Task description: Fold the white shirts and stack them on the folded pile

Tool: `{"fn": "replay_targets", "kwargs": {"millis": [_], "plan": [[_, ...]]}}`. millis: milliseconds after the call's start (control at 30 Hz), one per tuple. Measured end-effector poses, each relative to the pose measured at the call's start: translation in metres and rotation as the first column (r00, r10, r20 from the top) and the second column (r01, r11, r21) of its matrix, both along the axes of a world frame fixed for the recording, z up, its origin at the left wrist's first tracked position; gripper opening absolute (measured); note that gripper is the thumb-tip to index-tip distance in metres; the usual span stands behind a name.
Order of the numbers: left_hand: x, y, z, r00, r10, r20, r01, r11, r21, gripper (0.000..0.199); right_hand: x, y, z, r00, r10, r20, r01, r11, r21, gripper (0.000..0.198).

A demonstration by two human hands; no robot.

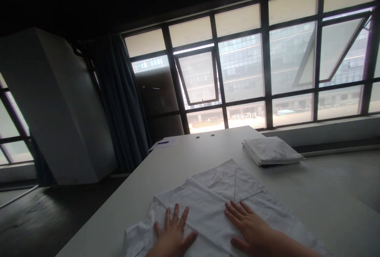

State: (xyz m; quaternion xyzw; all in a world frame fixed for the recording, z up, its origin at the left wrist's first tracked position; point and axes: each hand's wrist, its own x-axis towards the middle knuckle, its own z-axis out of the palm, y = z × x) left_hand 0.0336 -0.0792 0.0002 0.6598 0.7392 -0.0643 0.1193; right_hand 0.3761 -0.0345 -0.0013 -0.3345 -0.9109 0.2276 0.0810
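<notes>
A white cloth garment lies spread on the white table in front of me, with folds and wrinkles across it and its near end cut off by the bottom of the view. My left hand rests flat on the left part of it, fingers spread. On the right part, my right hand lies palm down with its fingers stretched forward and the thumb apart. Neither hand grips anything.
A stack of folded white cloth sits on the table's right side. Paper with a dark pen lies at the far left corner of the table. Beyond are windows, a blue curtain and a pillar.
</notes>
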Motion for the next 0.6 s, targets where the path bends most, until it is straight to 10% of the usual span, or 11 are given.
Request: {"fn": "replay_targets", "kwargs": {"millis": [333, 600], "plan": [[-0.009, 0.104, 0.03, 0.996, -0.071, -0.054, 0.081, 0.969, 0.233, 0.077, -0.028, 0.07, -0.016, 0.982, -0.188, 0.024, 0.187, 0.98, 0.062, 0.087], [0.074, 0.077, -0.013, 0.901, -0.428, 0.066, 0.398, 0.878, 0.268, 0.06, -0.026, 0.08, -0.026, 0.986, -0.167, 0.015, 0.164, 0.979, 0.12, 0.086]]}}
